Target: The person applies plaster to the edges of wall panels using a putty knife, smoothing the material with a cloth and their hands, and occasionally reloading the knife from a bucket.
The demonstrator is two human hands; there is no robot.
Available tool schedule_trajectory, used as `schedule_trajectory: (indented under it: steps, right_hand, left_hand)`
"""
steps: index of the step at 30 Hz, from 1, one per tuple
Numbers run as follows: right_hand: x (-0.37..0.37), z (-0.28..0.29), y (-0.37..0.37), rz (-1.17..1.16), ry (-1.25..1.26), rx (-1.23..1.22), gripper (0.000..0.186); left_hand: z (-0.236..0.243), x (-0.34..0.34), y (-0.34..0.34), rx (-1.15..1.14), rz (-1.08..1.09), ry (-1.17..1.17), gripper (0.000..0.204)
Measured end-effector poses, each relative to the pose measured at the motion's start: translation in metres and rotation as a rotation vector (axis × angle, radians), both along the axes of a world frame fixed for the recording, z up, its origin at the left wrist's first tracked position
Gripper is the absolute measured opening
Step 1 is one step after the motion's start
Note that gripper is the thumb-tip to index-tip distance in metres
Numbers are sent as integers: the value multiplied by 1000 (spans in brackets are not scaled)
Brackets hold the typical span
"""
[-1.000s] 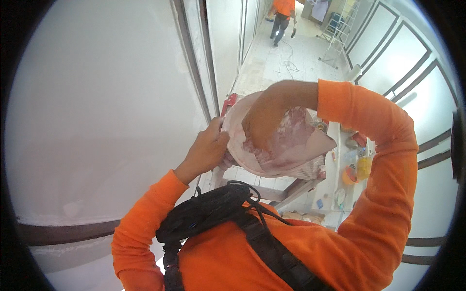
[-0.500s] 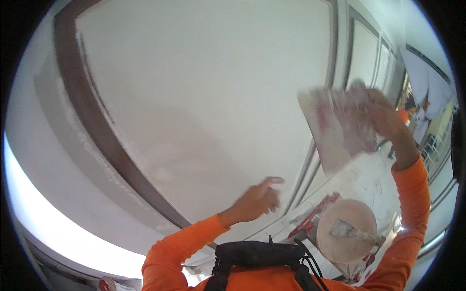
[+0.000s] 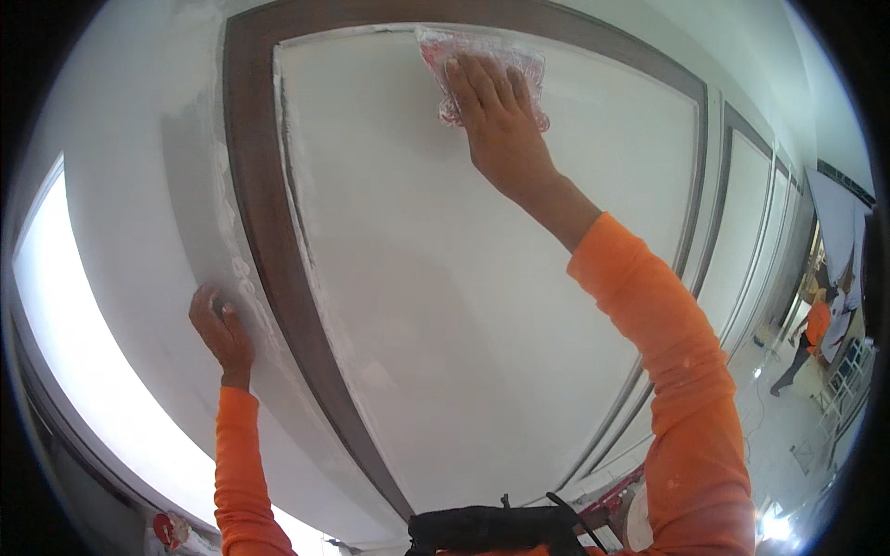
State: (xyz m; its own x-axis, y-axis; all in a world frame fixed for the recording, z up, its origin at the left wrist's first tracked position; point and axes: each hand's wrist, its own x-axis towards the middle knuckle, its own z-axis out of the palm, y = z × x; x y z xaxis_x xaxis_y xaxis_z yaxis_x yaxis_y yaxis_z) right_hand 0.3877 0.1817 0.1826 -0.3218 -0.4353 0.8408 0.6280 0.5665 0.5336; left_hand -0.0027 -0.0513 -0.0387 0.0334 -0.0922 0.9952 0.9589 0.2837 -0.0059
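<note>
My right hand [image 3: 505,116] is raised high and spread over a flat, rectangular putty spreader [image 3: 528,63], red and smeared with white. It presses the spreader against the white wall panel [image 3: 482,278], close under the panel's brown top frame [image 3: 389,16]. To the left, my left hand [image 3: 222,335] rests at the pale wall beside a grey vertical band [image 3: 190,199]. Its fingers are bent and apart from the thumb, and nothing shows in them. Rough white filler runs along the inner edge of the brown frame.
A pale round bucket [image 3: 640,524] stands low behind my right arm, mostly hidden, beside a red object [image 3: 607,500]. Far right, a person in orange [image 3: 816,320] walks near a white metal rack [image 3: 839,375]. A bright strip [image 3: 102,343] curves along the left.
My right hand has swung up and left with the spreader onto the panel's top. My left hand has moved left to the wall. The view has tilted up, and the bucket is mostly covered.
</note>
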Motion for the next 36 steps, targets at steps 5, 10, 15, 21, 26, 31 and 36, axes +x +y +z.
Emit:
schedule_trajectory:
  steps: [5, 10, 15, 21, 26, 31, 36]
  right_hand:
    - [-25, 11, 21, -137, 9, 5, 62]
    - [-34, 18, 35, -81, -18, -21, 67]
    - [-31, 14, 26, -169, -40, -39, 60]
    - [8, 7, 0, -186, -156, -106, 50]
    - [25, -21, -57, -199, -99, -412, 39]
    - [33, 22, -36, -80, 296, -459, 37]
    - [-11, 54, 8, -121, 473, -683, 39]
  left_hand:
    - [-11, -3, 13, 15, -26, -8, 38]
    - [-10, 1, 9, 68, -102, 12, 37]
    - [-14, -5, 5, 81, -146, -11, 32]
    - [-11, -1, 12, 79, -190, 42, 27]
    - [-17, -9, 4, 81, -117, 38, 26]
    - [-16, -12, 14, 91, -150, 15, 23]
    - [-13, -9, 10, 83, -122, 47, 23]
